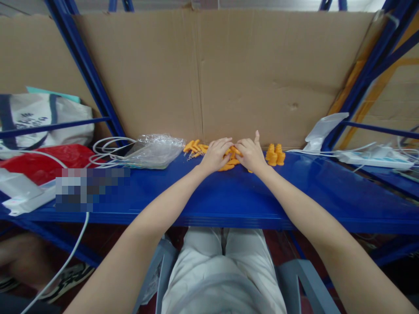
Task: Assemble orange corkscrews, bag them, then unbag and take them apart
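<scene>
On the blue shelf, my left hand (215, 155) curls its fingers over a small orange piece between my two hands. From the other side, my right hand (250, 153) closes on the same spot, one finger sticking up. The orange piece (236, 151) is partly hidden by the fingers. Below it lie loose, elongated orange pieces (231, 164). Left of my left hand is a pile of orange pieces with small metal chains (195, 148). To the right of my right hand, several orange figures (275, 155) stand upright in a group.
A clear plastic bag (157, 150) lies left of the pile, near white cables (109, 150) and a red bag (52, 161). A cardboard panel (229, 78) closes the back. At right are a power strip (376, 160) and blue uprights. Someone's shoe (70, 279) shows below at left.
</scene>
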Tool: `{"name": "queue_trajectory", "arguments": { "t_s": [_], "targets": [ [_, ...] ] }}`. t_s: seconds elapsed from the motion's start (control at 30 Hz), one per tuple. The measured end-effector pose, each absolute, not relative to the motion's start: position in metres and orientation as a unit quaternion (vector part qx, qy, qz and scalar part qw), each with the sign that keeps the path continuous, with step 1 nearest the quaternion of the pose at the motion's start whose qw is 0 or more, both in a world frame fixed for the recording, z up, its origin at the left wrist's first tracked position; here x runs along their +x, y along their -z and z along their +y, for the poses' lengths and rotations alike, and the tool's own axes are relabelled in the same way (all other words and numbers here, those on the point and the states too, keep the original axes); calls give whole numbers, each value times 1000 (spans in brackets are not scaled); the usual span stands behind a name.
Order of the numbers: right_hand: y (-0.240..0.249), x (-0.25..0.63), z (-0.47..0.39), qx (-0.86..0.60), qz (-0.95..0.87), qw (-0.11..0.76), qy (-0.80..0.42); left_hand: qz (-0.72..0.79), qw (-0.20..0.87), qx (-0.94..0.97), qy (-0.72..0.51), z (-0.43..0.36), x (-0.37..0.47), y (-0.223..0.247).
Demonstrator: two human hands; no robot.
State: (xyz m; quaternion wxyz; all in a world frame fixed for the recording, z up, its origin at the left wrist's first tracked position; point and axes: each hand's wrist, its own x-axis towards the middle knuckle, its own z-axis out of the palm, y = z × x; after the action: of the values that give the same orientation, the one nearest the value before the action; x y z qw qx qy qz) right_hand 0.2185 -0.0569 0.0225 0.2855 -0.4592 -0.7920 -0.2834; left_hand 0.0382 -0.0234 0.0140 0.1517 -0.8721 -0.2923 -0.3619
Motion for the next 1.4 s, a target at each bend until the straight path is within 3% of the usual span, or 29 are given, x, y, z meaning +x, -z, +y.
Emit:
{"name": "queue_trajectory", "arguments": {
  "t_s": [1.4],
  "targets": [
    [-21, 232, -46, -510, -783, 201, 293, -333, 194, -854, 349, 0, 14, -13]
  ]
}}
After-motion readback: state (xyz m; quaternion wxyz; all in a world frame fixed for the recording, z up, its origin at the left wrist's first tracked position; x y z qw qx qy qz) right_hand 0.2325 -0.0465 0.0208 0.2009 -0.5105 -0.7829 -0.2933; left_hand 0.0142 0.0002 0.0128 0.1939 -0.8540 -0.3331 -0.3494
